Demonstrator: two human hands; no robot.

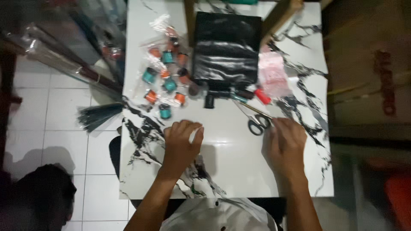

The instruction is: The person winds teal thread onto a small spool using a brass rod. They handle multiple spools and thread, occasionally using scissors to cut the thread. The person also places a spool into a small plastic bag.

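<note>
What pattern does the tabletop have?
White with black marble-like veins, on the table; the head view shows it, beneath both hands.

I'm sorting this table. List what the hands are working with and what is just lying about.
In hand or touched:
right hand at the scissors
left hand, curled on the marble-patterned table, apparently holding nothing

Lying about:
orange and teal spools in clear bags
black pouch
pink packet
red tube
</note>
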